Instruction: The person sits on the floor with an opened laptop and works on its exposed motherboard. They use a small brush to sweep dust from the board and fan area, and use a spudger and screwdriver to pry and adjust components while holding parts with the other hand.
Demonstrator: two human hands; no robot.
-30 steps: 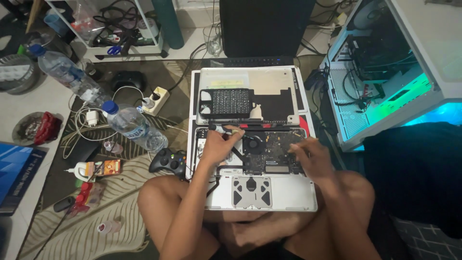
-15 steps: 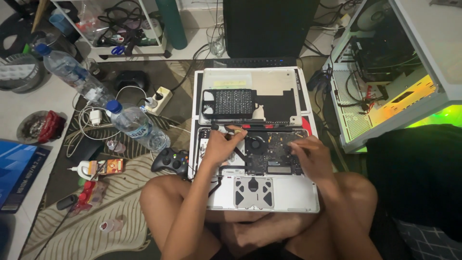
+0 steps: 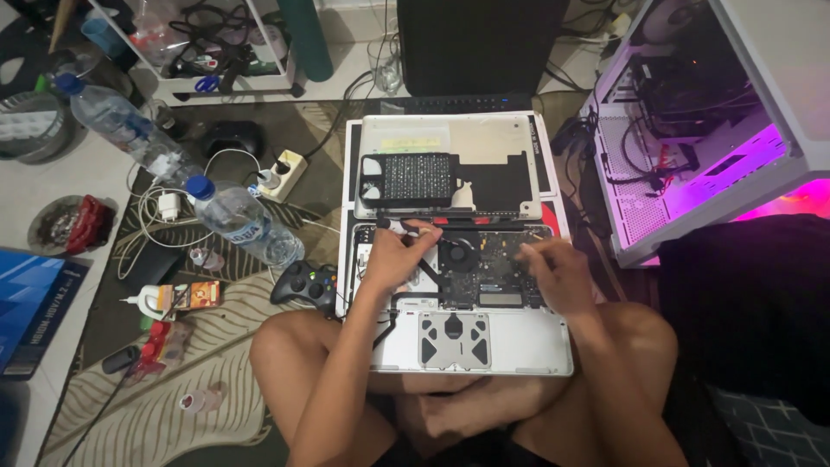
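A person sits cross-legged on the floor with an opened laptop (image 3: 484, 342) lying across the legs, its bottom cover off so that the dark circuit board and round fan (image 3: 458, 256) show. The left hand (image 3: 399, 256) rests over the left part of the laptop's insides, fingers curled closed around a slim tool (image 3: 386, 223) whose tip points toward the upper left corner near the hinge. The right hand (image 3: 558, 270) lies on the right part of the board, fingers bent down and touching the components; whether it pinches anything cannot be told. Just beyond the laptop, a removed silver panel (image 3: 450, 145) lies flat on the floor with a black perforated piece (image 3: 417, 179) on top of it. To the left of the laptop, a black game controller (image 3: 304, 284) sits on a patterned rug (image 3: 173, 380), near a clear water bottle with a blue cap (image 3: 242, 221) lying tilted. A second water bottle (image 3: 121, 121) lies farther left, among white cables and a power strip (image 3: 278, 175). On the right stands an open computer case (image 3: 692, 121) glowing pink inside.
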